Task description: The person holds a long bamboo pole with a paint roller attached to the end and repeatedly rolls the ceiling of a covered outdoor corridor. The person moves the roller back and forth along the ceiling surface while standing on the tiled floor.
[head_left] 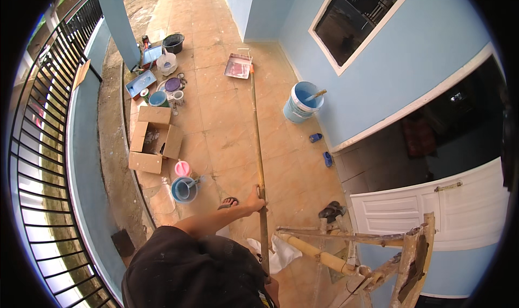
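My left hand (254, 200) is closed around a long bamboo pole (255, 124). The pole stretches forward along the tiled floor to a roller handle at a paint tray (238, 67) with pinkish paint in it. My right hand (272, 289) shows only partly at the lower edge by the pole's near end, its fingers hidden behind my dark shirt. A white sheet or bag (281, 254) lies beside the pole below me.
A bamboo scaffold (319, 251) stands at right, near an open doorway and sandals (330, 211). A blue paint bucket (297, 108) stands by the wall. Cardboard (138, 159), several pails and trays, and a small bucket (178, 192) line the left side, before a black railing (38, 173).
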The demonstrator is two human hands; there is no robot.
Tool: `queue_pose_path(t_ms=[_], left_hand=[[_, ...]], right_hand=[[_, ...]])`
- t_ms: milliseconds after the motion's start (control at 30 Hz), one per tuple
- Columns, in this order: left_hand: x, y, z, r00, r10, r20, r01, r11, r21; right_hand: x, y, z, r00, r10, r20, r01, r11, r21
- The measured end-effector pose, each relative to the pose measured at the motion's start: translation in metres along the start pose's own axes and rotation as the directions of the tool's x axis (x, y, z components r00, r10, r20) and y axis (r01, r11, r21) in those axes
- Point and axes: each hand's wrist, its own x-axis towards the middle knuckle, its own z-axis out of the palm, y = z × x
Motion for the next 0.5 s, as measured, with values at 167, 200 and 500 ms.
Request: queue_pose_path(t_ms=[167,200,500], left_hand=[[0.047,0.01,-0.032,0.988,-0.152,0.033,0.151,0.988,0.03],[0.055,0.011,-0.038,0.985,-0.17,0.038,0.169,0.985,0.025],[0.124,0.036,-0.083,0.989,-0.141,-0.043,0.142,0.99,0.026]], right_hand=[[0.029,-0.033,0.006,0.989,0.105,0.108,-0.1,0.994,-0.044],[0.035,-0.042,0.006,0.983,0.135,0.125,-0.13,0.99,-0.053],[0.086,-0.134,0.032,0.979,0.145,0.142,-0.105,0.961,-0.255]])
